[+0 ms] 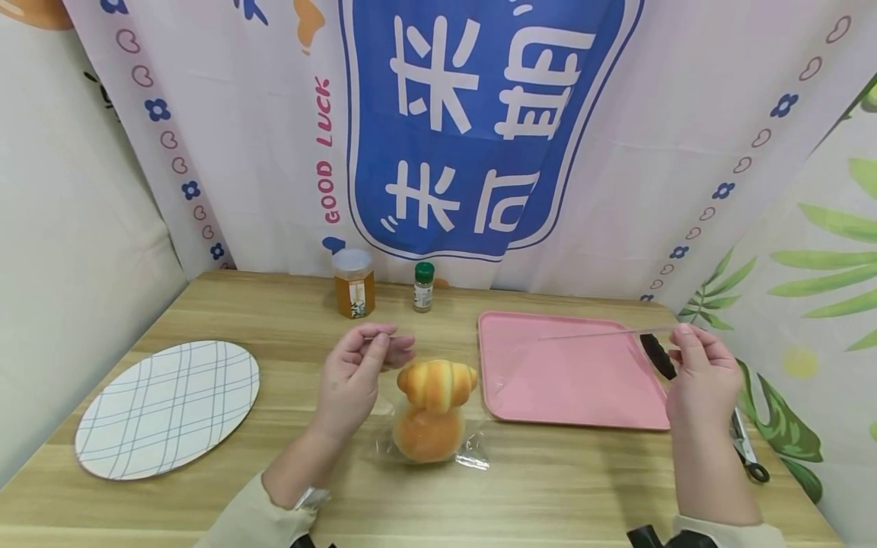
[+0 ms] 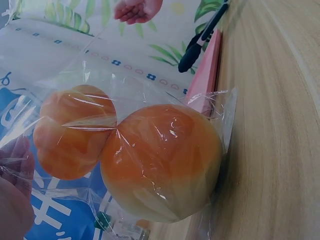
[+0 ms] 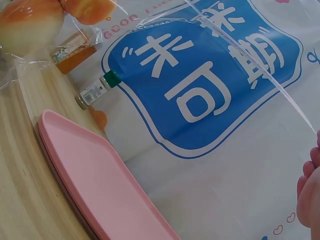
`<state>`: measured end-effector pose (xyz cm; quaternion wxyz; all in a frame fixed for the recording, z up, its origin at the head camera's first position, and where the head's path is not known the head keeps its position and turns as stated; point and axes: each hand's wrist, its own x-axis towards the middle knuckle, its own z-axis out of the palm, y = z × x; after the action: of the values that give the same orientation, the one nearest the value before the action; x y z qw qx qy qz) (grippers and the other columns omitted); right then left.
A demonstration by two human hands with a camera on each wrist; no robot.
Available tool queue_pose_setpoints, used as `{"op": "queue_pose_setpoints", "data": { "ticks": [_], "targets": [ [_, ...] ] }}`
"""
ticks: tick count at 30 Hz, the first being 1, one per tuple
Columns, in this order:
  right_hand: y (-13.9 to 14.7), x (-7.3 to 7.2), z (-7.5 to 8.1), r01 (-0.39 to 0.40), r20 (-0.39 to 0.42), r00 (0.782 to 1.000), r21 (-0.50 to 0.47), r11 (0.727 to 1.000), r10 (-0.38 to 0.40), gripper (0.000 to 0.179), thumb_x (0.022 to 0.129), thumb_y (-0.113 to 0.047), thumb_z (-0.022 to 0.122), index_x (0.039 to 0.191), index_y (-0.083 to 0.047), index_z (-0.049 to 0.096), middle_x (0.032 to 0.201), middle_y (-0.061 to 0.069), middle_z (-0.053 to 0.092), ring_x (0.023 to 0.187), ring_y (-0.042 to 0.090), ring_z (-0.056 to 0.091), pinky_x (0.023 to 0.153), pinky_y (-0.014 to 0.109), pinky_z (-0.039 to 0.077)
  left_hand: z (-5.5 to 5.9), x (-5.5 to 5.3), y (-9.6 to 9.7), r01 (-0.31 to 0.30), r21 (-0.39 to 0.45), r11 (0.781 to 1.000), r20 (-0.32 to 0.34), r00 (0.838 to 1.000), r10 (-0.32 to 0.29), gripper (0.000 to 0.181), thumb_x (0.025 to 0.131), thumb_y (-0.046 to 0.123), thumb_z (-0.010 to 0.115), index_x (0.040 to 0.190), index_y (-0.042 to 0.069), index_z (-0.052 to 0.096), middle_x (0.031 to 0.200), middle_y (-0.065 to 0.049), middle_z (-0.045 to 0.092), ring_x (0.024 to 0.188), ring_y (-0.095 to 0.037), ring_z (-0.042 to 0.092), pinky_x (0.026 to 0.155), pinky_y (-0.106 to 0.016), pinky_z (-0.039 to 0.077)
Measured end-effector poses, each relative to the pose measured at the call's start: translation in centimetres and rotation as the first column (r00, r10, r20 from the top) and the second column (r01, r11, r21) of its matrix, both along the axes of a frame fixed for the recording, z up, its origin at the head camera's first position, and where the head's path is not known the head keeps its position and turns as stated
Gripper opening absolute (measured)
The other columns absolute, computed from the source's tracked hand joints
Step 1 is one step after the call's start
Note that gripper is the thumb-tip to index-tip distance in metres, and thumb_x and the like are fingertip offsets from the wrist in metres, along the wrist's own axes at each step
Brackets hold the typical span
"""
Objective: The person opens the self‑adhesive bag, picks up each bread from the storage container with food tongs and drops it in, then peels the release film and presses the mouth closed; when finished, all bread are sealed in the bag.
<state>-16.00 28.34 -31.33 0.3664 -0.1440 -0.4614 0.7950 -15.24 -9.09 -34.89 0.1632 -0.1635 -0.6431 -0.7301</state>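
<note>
1. Clear plastic forms a bag (image 1: pixel 474 454) near the front middle of the counter (image 1: pixel 548 487), its crinkled lower end round a smooth, golden-brown bun (image 1: pixel 428 436).
2. Directly above the bun, touching it, is a ridged, croissant-shaped roll (image 1: pixel 437 385); in the left wrist view, film shows in front of both breads.
3. Just left of the roll, the left hand (image 1: pixel 352 374) pinches the film's edge between thumb and fingers, the other fingertips pointing rightward.
4. Above the tray's right side, the right hand (image 1: pixel 704 373) pinches the far end of the film between thumb and forefinger. From there a taut, thin edge runs left toward the breads.
5. Beneath that stretched film lies a pink tray (image 1: pixel 582 384), flat, to the right of the breads.
6. Black-tipped tongs (image 1: pixel 658 356) reach over the tray's right edge, partly hidden behind the right arm.
7. At the back stand an amber jar (image 1: pixel 355 295) with a pale lid and, to its right, a small green-capped bottle (image 1: pixel 423 289).
8. On the far left lies a white oval mat (image 1: pixel 167 411) with blue checked lines.
9. Behind everything hangs a pale curtain (image 1: pixel 274 152) with a blue panel and white characters.
</note>
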Motion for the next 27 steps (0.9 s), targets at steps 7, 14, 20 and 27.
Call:
{"op": "queue_pose_setpoints", "data": {
  "ticks": [7, 14, 20, 27],
  "targets": [
    [0.4, 0.2, -0.1, 0.014, 0.038, 0.999, -0.008, 1.0, -0.014, 0.01, 0.082, -0.005, 0.077, 0.074, -0.005, 0.072, 0.065, -0.002, 0.068, 0.064, 0.012, 0.053, 0.055, 0.016, 0.046, -0.2, 0.0, 0.2, 0.018, -0.006, 1.0, -0.016, 1.0, -0.018, 0.022, 0.104, 0.005, 0.043, 0.113, -0.012, 0.054, 0.096, 0.016, 0.074, 0.084, -0.006, 0.073, 0.077, -0.026, 0.061],
    [2.0, 0.7, -0.2, 0.033, -0.065, 0.997, -0.094, 0.995, -0.039, 0.009, 0.083, 0.002, 0.074, 0.075, 0.002, 0.07, 0.064, 0.005, 0.068, 0.064, 0.014, 0.06, 0.057, 0.018, 0.051, -0.2, 0.1, 0.1, 0.013, 0.013, 1.0, 0.008, 1.0, -0.013, 0.023, 0.104, 0.005, 0.043, 0.114, -0.012, 0.054, 0.095, 0.015, 0.074, 0.086, -0.007, 0.073, 0.078, -0.026, 0.062],
    [3.0, 1.9, 0.4, 0.007, -0.089, 0.996, -0.114, 0.993, -0.017, 0.009, 0.081, 0.008, 0.074, 0.074, 0.006, 0.069, 0.065, 0.009, 0.069, 0.059, 0.016, 0.06, 0.055, 0.019, 0.053, 0.0, 0.1, 0.1, 0.004, -0.003, 1.0, 0.013, 1.0, -0.004, 0.023, 0.104, 0.006, 0.044, 0.113, -0.012, 0.054, 0.095, 0.015, 0.074, 0.086, -0.01, 0.073, 0.079, -0.028, 0.062],
    [4.1, 4.2, 1.4, 0.027, -0.036, 0.999, 0.029, 0.999, -0.026, 0.01, 0.081, 0.012, 0.07, 0.073, 0.006, 0.07, 0.063, 0.006, 0.07, 0.06, 0.013, 0.062, 0.064, 0.015, 0.055, 0.1, 0.2, -0.1, 0.002, -0.003, 1.0, 0.005, 1.0, -0.002, 0.017, 0.104, 0.009, 0.045, 0.11, 0.001, 0.059, 0.096, 0.014, 0.074, 0.086, -0.008, 0.073, 0.079, -0.028, 0.062]
  ]
}}
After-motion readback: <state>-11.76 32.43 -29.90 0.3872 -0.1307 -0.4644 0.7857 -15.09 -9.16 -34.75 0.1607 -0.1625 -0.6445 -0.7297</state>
